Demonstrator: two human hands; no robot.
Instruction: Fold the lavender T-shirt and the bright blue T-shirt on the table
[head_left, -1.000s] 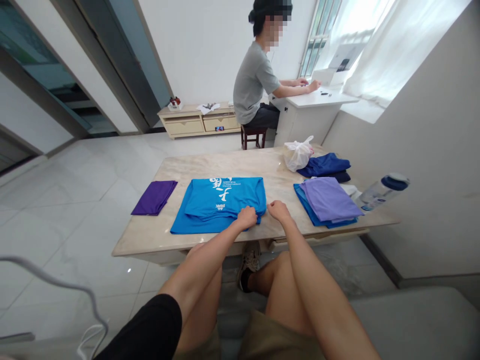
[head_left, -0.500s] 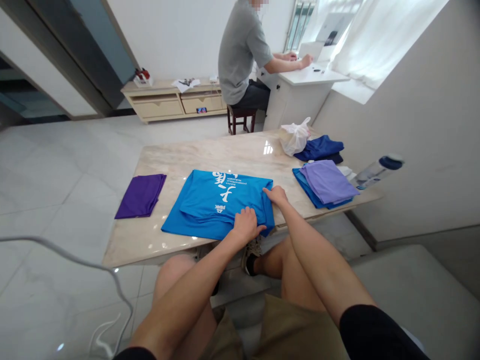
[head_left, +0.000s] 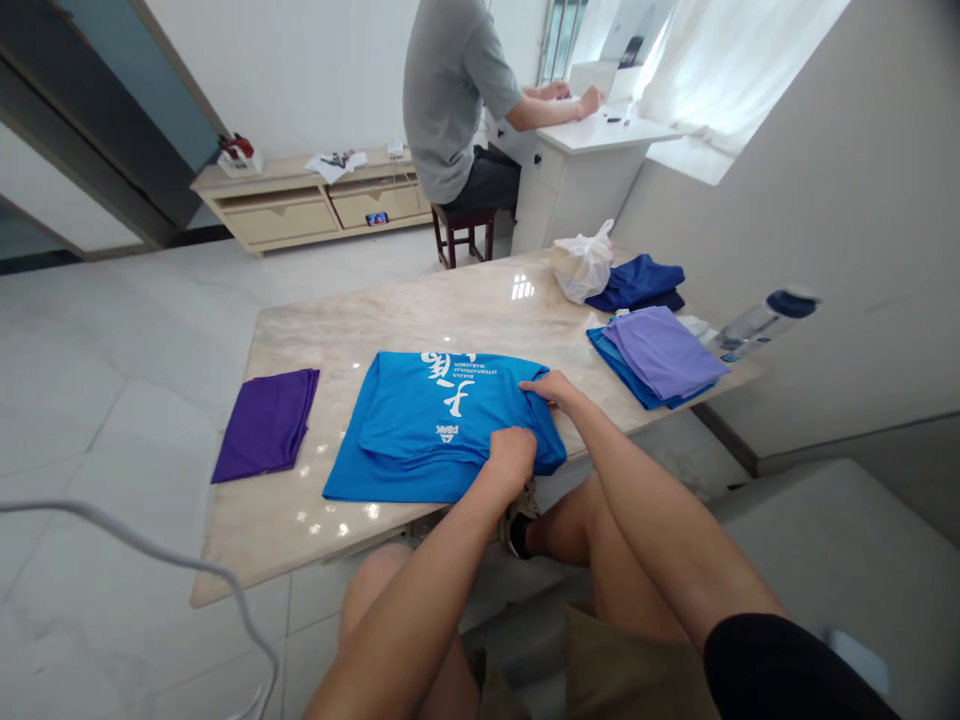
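Observation:
A bright blue T-shirt (head_left: pixel 420 425) with white lettering lies partly folded on the marble-patterned table in front of me. My right hand (head_left: pixel 553 388) pinches its right edge, thumb on top of the cloth. Closer to me, my left hand (head_left: pixel 513 455) is curled over the near right corner of the shirt, fingers bent around the fabric. The cloth under both hands is partly hidden. A folded purple garment (head_left: pixel 264 428) rests to the left of the shirt. On the right sits a stack with a lilac folded garment (head_left: pixel 664 350) on top of blue ones.
Behind the stack are dark blue clothes (head_left: pixel 637 283) and a white plastic bag (head_left: pixel 583 262). A clear bottle (head_left: pixel 761 322) with a blue lid stands by the wall. Another person (head_left: pixel 450 110) sits on a stool at a white desk. A grey cable (head_left: pixel 150 548) crosses the lower left.
My left hand has slid right and its fingers have curled from flat to closed on the shirt's near corner. My right hand keeps its pinch. The camera view has shifted slightly.

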